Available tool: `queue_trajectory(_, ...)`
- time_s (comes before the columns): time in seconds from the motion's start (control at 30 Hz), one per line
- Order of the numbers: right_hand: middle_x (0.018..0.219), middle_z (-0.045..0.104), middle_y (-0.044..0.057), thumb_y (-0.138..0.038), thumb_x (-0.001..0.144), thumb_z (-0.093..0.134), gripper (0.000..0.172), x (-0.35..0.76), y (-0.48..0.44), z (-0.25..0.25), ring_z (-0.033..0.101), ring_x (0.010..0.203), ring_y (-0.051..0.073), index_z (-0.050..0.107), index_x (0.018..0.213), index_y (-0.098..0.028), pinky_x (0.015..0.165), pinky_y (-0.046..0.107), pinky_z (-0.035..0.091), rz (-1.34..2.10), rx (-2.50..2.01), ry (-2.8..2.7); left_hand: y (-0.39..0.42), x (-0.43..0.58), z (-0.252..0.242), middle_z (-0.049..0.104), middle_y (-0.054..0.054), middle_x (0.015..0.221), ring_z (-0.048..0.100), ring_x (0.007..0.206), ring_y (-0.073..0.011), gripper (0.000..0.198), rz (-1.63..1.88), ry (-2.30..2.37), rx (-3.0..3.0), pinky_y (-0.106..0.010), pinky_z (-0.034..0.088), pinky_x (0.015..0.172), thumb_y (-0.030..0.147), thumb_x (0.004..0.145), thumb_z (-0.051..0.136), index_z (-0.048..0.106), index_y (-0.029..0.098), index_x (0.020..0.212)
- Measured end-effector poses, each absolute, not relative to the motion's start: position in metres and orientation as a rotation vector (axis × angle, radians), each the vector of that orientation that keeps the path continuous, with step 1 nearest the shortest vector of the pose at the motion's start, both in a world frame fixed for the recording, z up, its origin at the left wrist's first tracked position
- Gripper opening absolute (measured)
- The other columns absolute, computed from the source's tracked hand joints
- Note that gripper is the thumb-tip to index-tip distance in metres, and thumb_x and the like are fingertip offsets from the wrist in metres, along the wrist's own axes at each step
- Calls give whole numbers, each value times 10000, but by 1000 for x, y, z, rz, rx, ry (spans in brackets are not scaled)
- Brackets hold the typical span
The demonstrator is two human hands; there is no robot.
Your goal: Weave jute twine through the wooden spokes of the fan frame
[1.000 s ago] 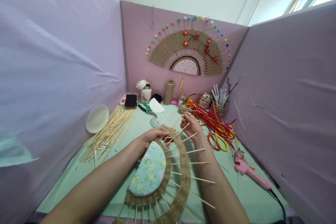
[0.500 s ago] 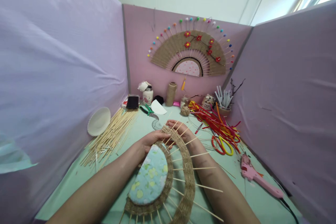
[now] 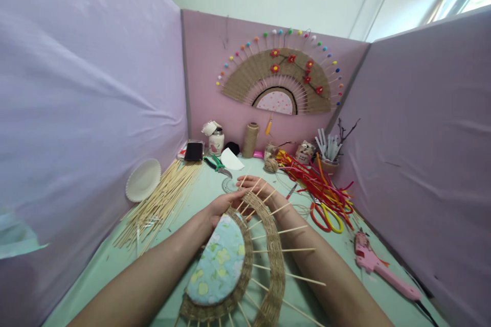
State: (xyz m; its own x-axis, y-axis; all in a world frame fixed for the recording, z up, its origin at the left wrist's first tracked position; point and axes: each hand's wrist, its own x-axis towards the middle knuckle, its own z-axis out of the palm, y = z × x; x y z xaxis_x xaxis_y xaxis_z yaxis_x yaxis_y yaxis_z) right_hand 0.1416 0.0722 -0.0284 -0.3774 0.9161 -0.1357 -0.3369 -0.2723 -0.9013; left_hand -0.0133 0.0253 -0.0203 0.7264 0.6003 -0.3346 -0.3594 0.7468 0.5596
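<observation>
A half-round woven fan (image 3: 274, 245) of twine and thin wooden sticks is tilted in front of me, its sticks fanning out to the right. Pale blue flowered fabric (image 3: 218, 260) covers its inner half-circle, edged by a twine band. My left hand (image 3: 224, 204) grips the upper end, thumb on the twine near the first sticks. Behind that same end, my right hand (image 3: 255, 189) curls around the sticks and the outer woven band. Its fingers are partly hidden by the fan.
Wooden sticks (image 3: 161, 199) lie at left beside a white dish (image 3: 143, 180). Green-handled pruners (image 3: 218, 166) and a twine spool (image 3: 250, 140) are at the back. Red pipe cleaners (image 3: 318, 184), scissors (image 3: 332, 217) and a pink glue gun (image 3: 383, 268) lie at right. A finished fan (image 3: 253, 71) hangs behind.
The view has shifted slightly, so the background sits a little lower. Both hands keep their hold at the fan's upper end, with the right fingers moved slightly left.
</observation>
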Motion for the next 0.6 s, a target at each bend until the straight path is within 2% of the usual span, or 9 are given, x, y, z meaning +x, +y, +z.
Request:
queue_trajectory(0.13,693,684,17,-123,601,798,289,162,91,-14,539,488,69,652,850,-139,438,172,436,1751,-940,-1107,25,-14,-21,724,-68,903,694,768,-215,489,535,514,534,-286,496,603,267,795,680,575,193,1268)
queue_trajectory(0.3,686,668,4,-97,669,755,260,181,110,10,529,496,52,643,898,-147,434,143,402,1750,-1082,-1244,21,-16,-15,725,-45,933,682,802,-199,458,510,510,582,-291,501,663,251,822,653,580,188,1270)
queue_trajectory(0.47,666,654,-8,-114,673,752,264,181,123,28,497,482,48,639,907,-162,422,149,355,1743,-1101,-1366,21,-16,-19,721,-49,980,679,847,-209,468,506,479,602,-286,498,668,244,815,658,579,187,1273)
queue_trajectory(0.6,703,680,14,-164,662,767,279,174,127,42,515,522,63,658,918,-174,439,164,345,1577,-1088,-1593,24,-16,-23,716,-81,1001,684,854,-215,487,499,493,568,-302,504,703,229,799,671,574,167,1272)
